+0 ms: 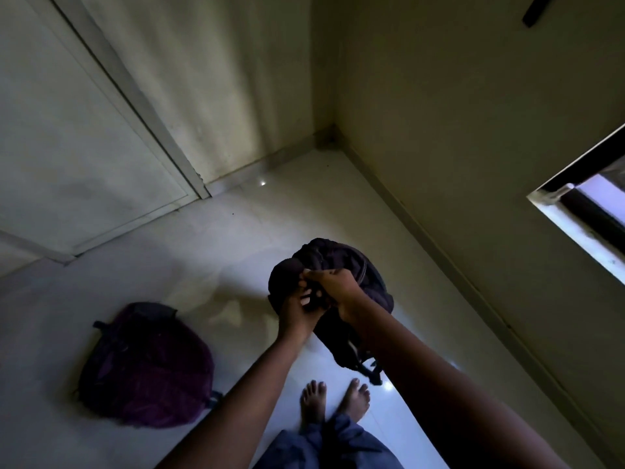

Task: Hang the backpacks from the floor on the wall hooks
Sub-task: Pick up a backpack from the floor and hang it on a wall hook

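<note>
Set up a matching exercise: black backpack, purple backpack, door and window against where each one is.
Things:
1 black backpack
2 purple backpack
3 door
4 window

Places:
A lying on the floor
B right edge of view
C gripped by the left hand and right hand
D left side of view

Pairs: 1-C, 2-A, 3-D, 4-B

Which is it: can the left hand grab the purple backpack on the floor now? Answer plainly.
Probably not yet. The left hand and right hand both grip the black backpack, held up. The purple backpack lies unblocked to the left, but low.
</note>
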The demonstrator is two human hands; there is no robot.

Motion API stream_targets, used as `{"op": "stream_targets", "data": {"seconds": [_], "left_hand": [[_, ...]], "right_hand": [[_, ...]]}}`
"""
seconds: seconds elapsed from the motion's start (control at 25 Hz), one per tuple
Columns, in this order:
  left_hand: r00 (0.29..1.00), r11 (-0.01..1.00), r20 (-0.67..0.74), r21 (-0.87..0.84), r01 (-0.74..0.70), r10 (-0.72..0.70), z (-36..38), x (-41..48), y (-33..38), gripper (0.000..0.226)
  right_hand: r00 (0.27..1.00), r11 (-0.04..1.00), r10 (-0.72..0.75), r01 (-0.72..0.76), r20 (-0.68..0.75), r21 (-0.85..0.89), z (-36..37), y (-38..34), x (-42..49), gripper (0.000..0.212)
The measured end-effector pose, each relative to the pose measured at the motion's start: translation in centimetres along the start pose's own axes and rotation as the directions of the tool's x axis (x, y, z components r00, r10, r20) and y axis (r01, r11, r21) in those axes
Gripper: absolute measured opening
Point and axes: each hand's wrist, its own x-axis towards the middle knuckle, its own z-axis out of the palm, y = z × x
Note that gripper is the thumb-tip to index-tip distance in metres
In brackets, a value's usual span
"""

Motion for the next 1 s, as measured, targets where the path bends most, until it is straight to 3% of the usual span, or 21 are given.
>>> {"op": "stream_targets", "data": {"seconds": [0.12, 0.2, 0.36, 0.44, 0.6, 0.68, 0.8, 0.92, 1.0], "left_hand": [[0.983, 0.993, -0.141, 0.030, -0.111, 0.114, 0.1, -0.1, 1.9, 0.012], [0.973, 0.986, -0.163, -0.006, -0.165, 0.162, -0.6, 0.1, 2.9, 0.021], [0.912, 0.910, -0.155, 0.237, -0.340, 0.381, -3.1, 0.6, 3.8, 0.019], [0.870, 0.863, -0.164, 0.304, -0.404, 0.465, -4.7, 1.0, 4.8, 0.022], [0.824, 0.822, -0.153, 0.288, -0.490, 0.545, -6.9, 0.4, 8.3, 0.028], [0.782, 0.778, -0.129, 0.290, -0.558, 0.609, -7.4, -0.2, 10.4, 0.027], [0.755, 0.747, -0.084, 0.256, -0.614, 0.650, -8.5, 0.0, 13.0, 0.031], [0.728, 0.713, -0.023, 0.226, -0.664, 0.685, -9.5, 1.5, 16.5, 0.044], [0.678, 0.673, -0.034, 0.164, -0.721, 0.735, -9.6, 1.9, 20.2, 0.033]], "right_hand": [[0.998, 0.997, -0.066, 0.066, 0.001, -0.039, -0.1, -1.4, -1.0, 0.023], [0.994, 0.994, -0.108, 0.108, -0.016, -0.030, -0.7, -2.6, -1.7, 0.020], [0.964, 0.953, -0.266, 0.259, -0.025, -0.157, -1.3, -4.0, -2.8, 0.027], [0.914, 0.884, -0.404, 0.399, 0.029, -0.243, -0.9, -4.5, -3.6, 0.028], [0.775, 0.649, -0.628, 0.572, 0.071, -0.501, 0.0, -6.3, -5.7, 0.026], [0.731, 0.641, -0.682, 0.608, 0.015, -0.468, -0.2, -7.2, -6.5, 0.018], [0.727, 0.665, -0.684, 0.654, 0.059, -0.361, -0.2, -9.2, -7.6, 0.031], [0.671, 0.575, -0.735, 0.692, 0.095, -0.437, -0.9, -12.5, -8.4, 0.021], [0.603, 0.528, -0.797, 0.728, 0.041, -0.437, -1.5, -15.6, -9.1, 0.015]]}}
